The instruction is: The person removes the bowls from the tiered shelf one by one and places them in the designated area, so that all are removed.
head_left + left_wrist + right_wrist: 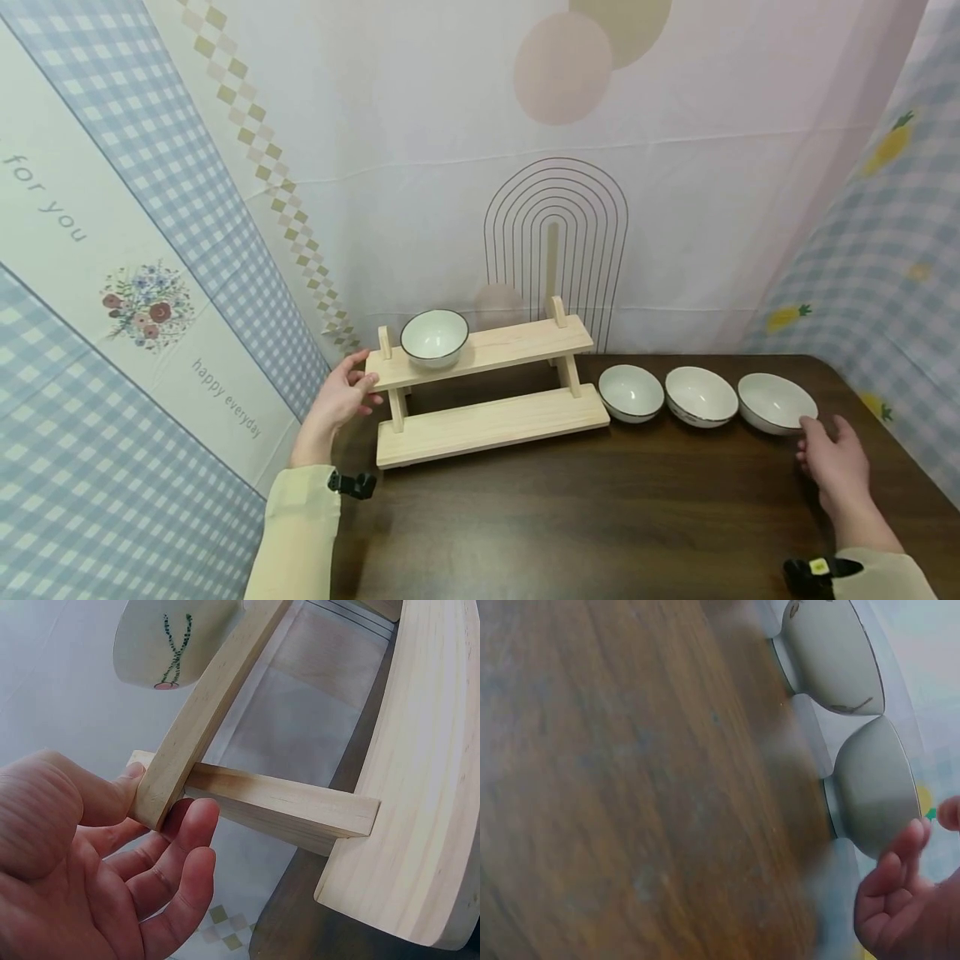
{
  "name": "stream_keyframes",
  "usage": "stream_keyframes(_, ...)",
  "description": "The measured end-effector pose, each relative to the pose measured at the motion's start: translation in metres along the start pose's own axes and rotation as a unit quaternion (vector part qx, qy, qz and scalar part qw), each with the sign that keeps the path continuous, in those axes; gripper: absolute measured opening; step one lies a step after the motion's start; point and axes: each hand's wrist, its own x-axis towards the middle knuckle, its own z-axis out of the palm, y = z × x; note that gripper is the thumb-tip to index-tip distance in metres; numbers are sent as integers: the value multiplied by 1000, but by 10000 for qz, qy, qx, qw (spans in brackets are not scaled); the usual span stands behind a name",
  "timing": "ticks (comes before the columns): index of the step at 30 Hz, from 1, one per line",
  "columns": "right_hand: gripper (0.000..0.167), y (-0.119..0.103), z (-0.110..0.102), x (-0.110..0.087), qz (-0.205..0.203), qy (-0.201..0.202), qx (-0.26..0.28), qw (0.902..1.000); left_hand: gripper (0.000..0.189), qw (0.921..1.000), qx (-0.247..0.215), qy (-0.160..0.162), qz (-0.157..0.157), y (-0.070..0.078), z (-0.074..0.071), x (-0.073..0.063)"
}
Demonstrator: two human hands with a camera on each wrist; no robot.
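Note:
A light wooden two-tier shelf [487, 429] stands on the table, a white dark-rimmed bowl [435, 337] sitting near the left of its upper board. My left hand [347, 398] grips that board's left end, thumb on top and fingers beneath; in the left wrist view the thumb presses the board's corner [154, 802]. To the right of the shelf, three white bowls stand in a row: a near one [632, 393], a middle one [701, 397] and a rightmost one [774, 403]. My right hand [836, 458] is at the rightmost bowl's rim, thumb and fingers parted around it.
The dark wooden table [570, 517] has a rounded far right corner. A printed cloth [420, 225] hangs behind it, with a blue checked cloth [900, 275] along the right and another checked cloth [142, 208] on the left.

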Motion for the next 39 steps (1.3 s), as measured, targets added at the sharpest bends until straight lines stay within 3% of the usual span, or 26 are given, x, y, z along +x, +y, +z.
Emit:
stream_keyframes(5, 77, -14, 6, -7, 164, 620, 755, 9951, 63, 10000, -23, 10, 8, 0, 1, 2)
stream_keyframes(11, 63, -38, 35, -18, -390, 1052, 1612, 9805, 63, 10000, -62, 57, 3, 0, 2, 3)
stream_keyframes(15, 57, -55, 67, -23, -907, 890, 1177, 9849, 63, 10000, -51, 84, 17, 1, 2, 2)
stream_keyframes(19, 54, -72, 105, -33, -1513, 585, 562, 9852, 64, 9999, -53, 114, -1, 0, 3, 3)
stream_keyframes(24, 50, -88, 159, -53, -2299, 156, 454, 9720, 64, 9999, -63, 133, -6, -1, 3, 3)
stream_keyframes(31, 45, -107, 230, -83, -3387, -867, -16, 9369, 63, 9998, -150, 138, -41, 1, 5, 3)
stream_keyframes(39, 45, -125, 293, -119, -3945, -2091, -306, 8943, 63, 9998, -89, 160, -85, 3, 6, 4)
